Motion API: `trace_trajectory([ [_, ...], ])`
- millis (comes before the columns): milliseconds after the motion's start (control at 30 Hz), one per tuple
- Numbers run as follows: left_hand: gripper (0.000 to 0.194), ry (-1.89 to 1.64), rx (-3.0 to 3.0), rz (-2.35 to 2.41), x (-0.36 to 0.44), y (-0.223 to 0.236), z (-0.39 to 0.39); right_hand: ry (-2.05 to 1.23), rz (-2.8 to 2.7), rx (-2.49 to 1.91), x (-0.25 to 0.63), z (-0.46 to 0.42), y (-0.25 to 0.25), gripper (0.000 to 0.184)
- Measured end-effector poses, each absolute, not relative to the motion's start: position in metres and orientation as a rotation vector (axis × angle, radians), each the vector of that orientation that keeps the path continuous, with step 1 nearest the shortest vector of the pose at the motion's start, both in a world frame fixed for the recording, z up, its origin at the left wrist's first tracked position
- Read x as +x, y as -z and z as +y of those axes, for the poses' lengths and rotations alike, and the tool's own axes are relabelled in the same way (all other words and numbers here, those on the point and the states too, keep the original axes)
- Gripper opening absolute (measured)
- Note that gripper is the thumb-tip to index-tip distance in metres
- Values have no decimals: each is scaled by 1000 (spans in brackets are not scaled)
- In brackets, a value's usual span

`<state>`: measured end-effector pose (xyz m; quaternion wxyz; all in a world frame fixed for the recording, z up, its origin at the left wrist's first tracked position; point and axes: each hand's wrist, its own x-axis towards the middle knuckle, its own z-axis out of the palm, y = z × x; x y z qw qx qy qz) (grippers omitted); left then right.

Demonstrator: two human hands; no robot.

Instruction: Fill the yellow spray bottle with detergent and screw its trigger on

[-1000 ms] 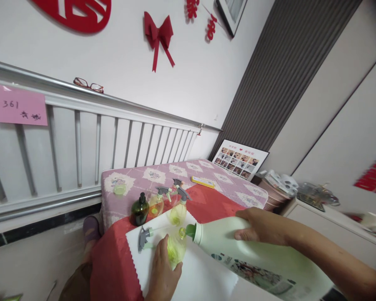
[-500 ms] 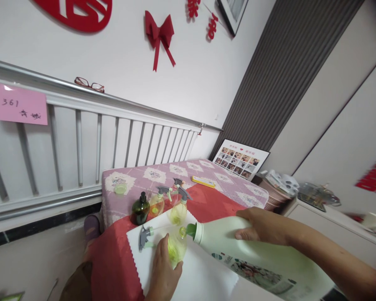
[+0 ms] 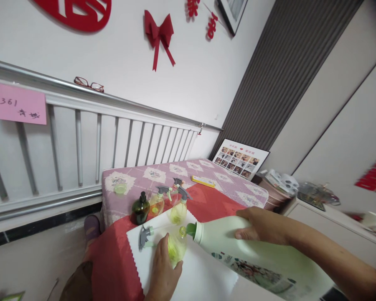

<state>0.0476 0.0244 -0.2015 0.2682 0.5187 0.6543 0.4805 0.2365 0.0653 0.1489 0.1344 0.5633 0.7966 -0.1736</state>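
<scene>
My left hand is closed around a clear spray bottle with yellow-green liquid in it and its top off. My right hand grips a large pale green detergent jug, tilted so its green spout meets the small bottle's neck. Whether liquid is flowing I cannot make out. A grey trigger spray head lies on the white scalloped mat, left of the bottle. Just behind stands another yellowish spray bottle with its trigger on.
A dark green pump bottle and an orange-tinted spray bottle stand behind the mat. A green cap and a yellow case lie on the purple cloth. Red cloth runs under the mat. A white railing borders the back.
</scene>
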Motion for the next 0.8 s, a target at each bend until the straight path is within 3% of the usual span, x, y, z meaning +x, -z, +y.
trace_trajectory([
  [800,84,-1261,1377,1748,45,197,25,475,2285,1657,240,69,-146,40],
])
